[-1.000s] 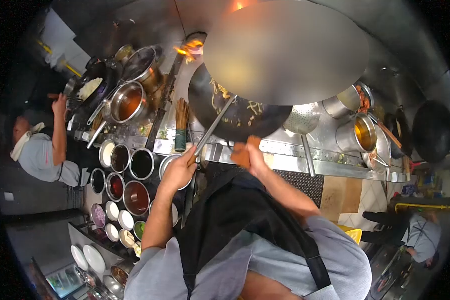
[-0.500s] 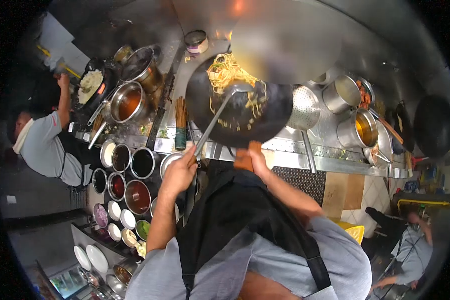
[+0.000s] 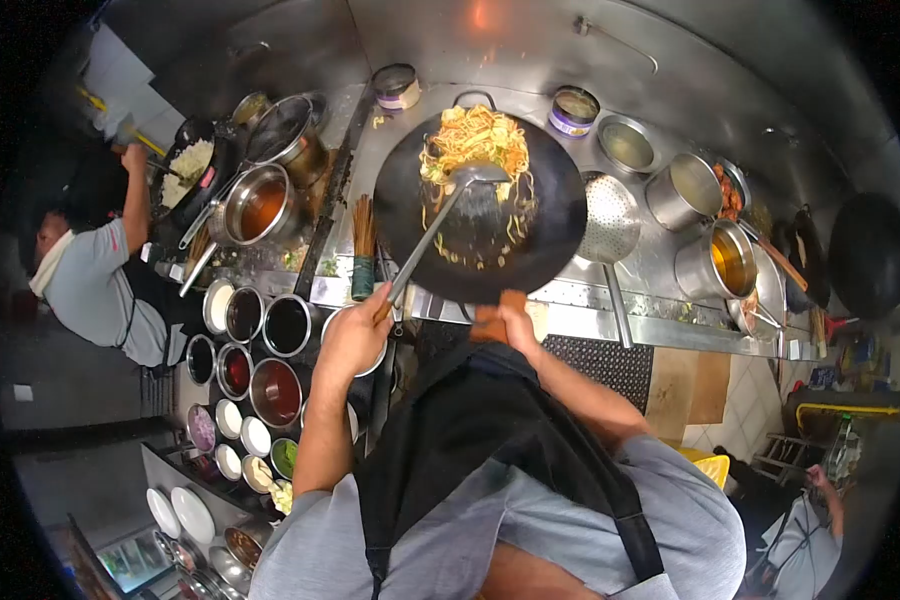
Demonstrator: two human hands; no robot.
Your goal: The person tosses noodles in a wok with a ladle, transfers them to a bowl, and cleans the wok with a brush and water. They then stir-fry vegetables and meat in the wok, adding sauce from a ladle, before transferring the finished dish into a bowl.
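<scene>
A black wok sits on the stove in front of me, with noodles heaped toward its far side and scraps lower down. My left hand is closed round the long handle of a ladle, whose bowl rests against the near edge of the noodles. At the wok's near rim, my right hand is closed on a folded brown cloth, pressed where the near handle sits. The cloth mostly hides that handle. A bamboo brush stands left of the wok; a perforated strainer lies to the right.
Sauce pots, including one of dark red sauce, crowd my left. Steel pots, one with yellow oil, stand right. Tins stand behind the wok. One co-worker handles a pan of rice at left; another person is at lower right.
Steam and flame behind the wok have cleared, showing its far side. The noodles have settled into a heap near the far rim. Both hands keep their holds. The person at lower right has shifted.
</scene>
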